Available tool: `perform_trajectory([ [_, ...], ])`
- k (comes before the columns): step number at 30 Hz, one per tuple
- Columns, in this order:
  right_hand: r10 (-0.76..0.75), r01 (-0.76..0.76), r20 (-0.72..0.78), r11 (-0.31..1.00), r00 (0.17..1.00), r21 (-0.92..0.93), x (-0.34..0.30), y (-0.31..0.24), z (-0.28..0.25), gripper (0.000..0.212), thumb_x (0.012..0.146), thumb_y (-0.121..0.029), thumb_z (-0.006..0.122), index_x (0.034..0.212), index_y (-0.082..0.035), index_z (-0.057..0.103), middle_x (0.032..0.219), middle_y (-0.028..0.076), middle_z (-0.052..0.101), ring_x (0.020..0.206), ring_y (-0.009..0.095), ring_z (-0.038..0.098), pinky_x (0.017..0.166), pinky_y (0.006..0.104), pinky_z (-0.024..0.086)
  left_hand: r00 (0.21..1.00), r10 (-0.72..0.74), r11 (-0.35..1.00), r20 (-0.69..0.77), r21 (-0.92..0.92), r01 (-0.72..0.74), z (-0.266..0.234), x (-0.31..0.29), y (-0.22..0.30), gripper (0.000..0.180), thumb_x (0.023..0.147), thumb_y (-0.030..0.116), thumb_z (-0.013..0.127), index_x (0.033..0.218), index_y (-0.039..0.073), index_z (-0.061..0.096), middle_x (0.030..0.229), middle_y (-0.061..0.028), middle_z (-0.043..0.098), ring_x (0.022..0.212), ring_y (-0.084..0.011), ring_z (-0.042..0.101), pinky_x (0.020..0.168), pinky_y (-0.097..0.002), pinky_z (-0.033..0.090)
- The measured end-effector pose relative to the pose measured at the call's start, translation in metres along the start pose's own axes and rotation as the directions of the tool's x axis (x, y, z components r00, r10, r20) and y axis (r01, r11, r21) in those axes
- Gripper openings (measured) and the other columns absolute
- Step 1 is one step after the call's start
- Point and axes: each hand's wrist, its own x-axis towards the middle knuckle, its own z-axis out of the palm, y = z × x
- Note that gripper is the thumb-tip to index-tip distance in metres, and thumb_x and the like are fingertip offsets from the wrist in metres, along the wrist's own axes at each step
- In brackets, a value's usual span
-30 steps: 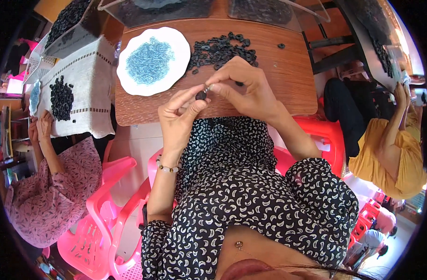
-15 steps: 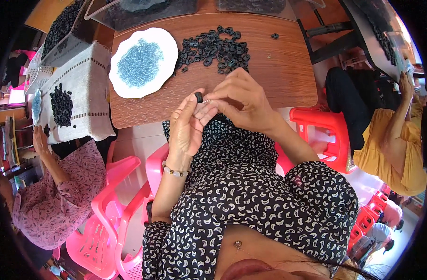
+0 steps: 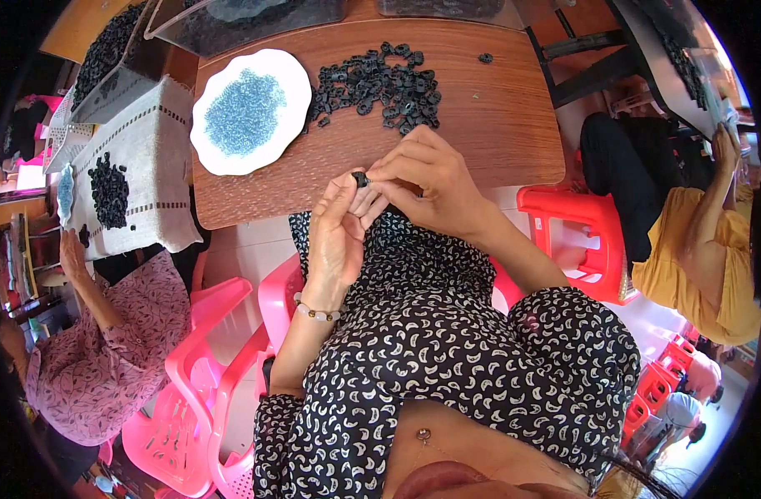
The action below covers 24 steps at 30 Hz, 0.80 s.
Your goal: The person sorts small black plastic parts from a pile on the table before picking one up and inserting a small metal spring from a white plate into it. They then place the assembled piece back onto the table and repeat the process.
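Observation:
Between the thumb and fingers of my left hand [image 3: 334, 237] is a small black plastic part [image 3: 360, 179], held up just past the near edge of the table. My right hand [image 3: 430, 176] is closed in a pinch with its fingertips against that part; whatever they hold is too small to make out. Left of my hands, a white scalloped plate [image 3: 204, 150] carries a heap of tiny clear-blue pieces [image 3: 245, 112]. Beyond my hands lies a loose pile of similar black parts [image 3: 376, 83] on the brown wooden table [image 3: 488, 141].
One black part [image 3: 485, 58] lies apart at the far right. Clear bins [image 3: 247, 29] stand along the table's back edge. To the left, a person works at a cloth-covered table [image 3: 160, 158]; another in yellow [image 3: 684, 258] sits right, beyond a red stool [image 3: 555, 204].
The black part has tilted in my left fingers, and its opening shows more. My right fingertips have come closer against it. The view has shifted slightly.

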Motion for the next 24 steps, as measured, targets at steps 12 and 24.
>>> perform_trajectory([
  [12, 0.060, -0.063, 0.107, 0.998, 0.992, 0.029, 0.001, -0.003, -0.004, 0.017, 0.078, -0.011, 0.077, 0.094, -0.011, 0.070, 0.080, 0.001, 0.063, 0.082, 0.024, 0.056, 0.072, 0.0361, 0.049, 0.993, -0.031, 0.999, 0.113, -0.022, 0.034, -0.001, -0.007, 0.004, 0.022, 0.106, 0.021, 0.055, 0.115, 0.002, 0.061, 0.120, -0.0177, 0.070, 0.107, -0.0215, 0.070, 0.097, -0.0411, 0.058],
  [24, 0.066, -0.187, 0.403, 0.945, 0.913, 0.268, 0.011, -0.001, -0.020, 0.015, 0.084, -0.018, 0.077, 0.096, -0.010, 0.073, 0.078, 0.002, 0.067, 0.083, 0.024, 0.057, 0.074, 0.0358, 0.048, 0.964, -0.038, 0.921, 0.261, 0.384, -0.067, -0.026, -0.014, 0.016, 0.031, 0.097, 0.011, 0.069, 0.125, -0.002, 0.066, 0.105, -0.0141, 0.075, 0.084, -0.0178, 0.073, 0.076, -0.0325, 0.062],
])
